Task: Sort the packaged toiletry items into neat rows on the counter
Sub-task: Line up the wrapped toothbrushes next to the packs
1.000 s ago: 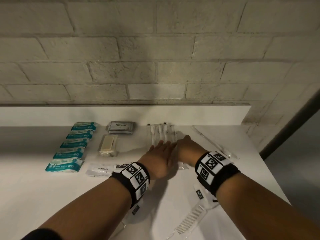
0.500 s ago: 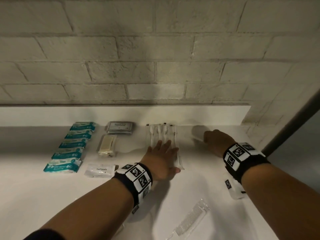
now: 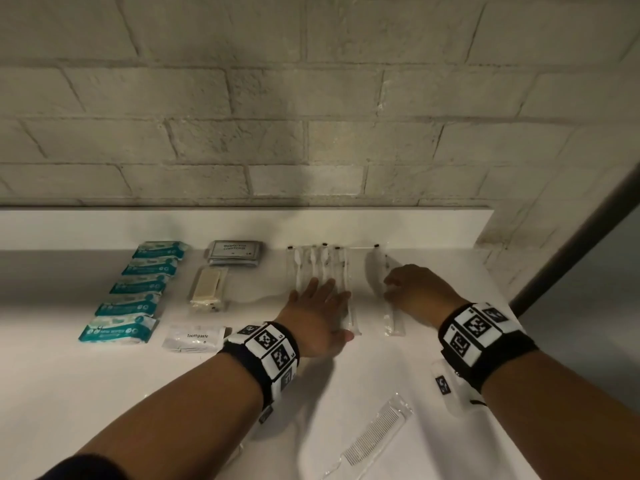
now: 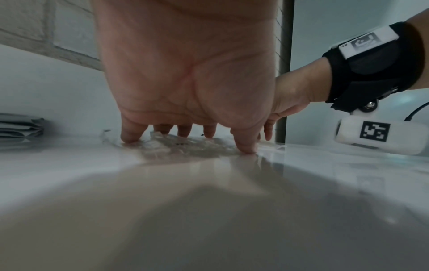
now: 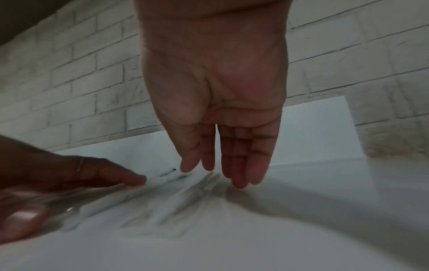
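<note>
Several clear-wrapped toothbrushes (image 3: 325,265) lie side by side at the back of the white counter (image 3: 69,393). My left hand (image 3: 322,287) lies flat on them with its fingers spread, and the left wrist view shows its fingertips (image 4: 130,137) pressing the crinkled wrappers (image 4: 185,144). One more wrapped toothbrush (image 3: 393,320) lies just right of the row, nearly parallel to it. My right hand (image 3: 389,285) touches that toothbrush with straight fingers. In the right wrist view the right hand (image 5: 220,174) has its tips down on the blurred wrapper (image 5: 199,185).
A column of teal wipe packs (image 3: 138,289) sits at the left, with shampoo sachets (image 3: 235,252), a soap bar (image 3: 207,285) and a toothpaste sachet (image 3: 194,337) beside it. A wrapped comb (image 3: 374,438) lies near the front. A raised ledge (image 3: 242,226) backs the counter.
My right hand left the row, reached right to the lone toothbrush lying diagonally, and swung it nearly parallel to the row. My left hand stayed on the row.
</note>
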A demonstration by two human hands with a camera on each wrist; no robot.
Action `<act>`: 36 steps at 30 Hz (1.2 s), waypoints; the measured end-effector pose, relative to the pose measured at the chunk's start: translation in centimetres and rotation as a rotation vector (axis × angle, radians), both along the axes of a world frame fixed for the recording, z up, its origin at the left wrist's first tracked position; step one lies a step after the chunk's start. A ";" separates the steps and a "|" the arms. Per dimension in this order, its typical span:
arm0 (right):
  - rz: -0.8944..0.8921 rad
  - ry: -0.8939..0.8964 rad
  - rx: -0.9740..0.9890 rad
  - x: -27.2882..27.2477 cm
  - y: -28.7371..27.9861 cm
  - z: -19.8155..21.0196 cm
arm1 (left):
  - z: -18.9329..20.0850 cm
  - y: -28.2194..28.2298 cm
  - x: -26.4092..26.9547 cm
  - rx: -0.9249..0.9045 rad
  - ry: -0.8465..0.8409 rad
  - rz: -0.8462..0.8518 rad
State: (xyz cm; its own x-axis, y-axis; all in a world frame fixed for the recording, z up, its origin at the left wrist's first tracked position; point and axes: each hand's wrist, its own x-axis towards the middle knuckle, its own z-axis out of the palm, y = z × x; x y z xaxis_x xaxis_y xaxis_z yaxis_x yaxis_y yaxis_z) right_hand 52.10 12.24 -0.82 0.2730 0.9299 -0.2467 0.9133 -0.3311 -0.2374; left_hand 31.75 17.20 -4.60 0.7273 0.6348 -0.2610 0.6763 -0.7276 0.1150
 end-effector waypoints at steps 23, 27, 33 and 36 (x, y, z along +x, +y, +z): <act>0.174 0.015 -0.095 -4.1 2.1 -0.6 | -0.2 0.8 -0.6 -0.062 0.015 0.054; 0.089 0.095 -0.114 -3.4 1.1 0.0 | 0.2 0.8 -0.6 -0.067 0.042 0.050; 0.004 0.229 -0.083 -2.8 -1.7 0.9 | 1.8 0.2 -1.4 0.068 -0.113 -0.012; -0.015 0.419 -0.080 -3.0 -4.7 0.8 | 3.0 -2.0 -3.3 0.077 -0.176 -0.055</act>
State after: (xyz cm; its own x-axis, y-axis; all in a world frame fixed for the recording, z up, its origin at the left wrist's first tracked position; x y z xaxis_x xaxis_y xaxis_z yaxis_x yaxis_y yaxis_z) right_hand 49.10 7.56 0.02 0.1471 0.9000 -0.4103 0.7385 -0.3759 -0.5598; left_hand 28.49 15.18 -1.61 0.7918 0.6057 -0.0789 0.6093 -0.7744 0.1706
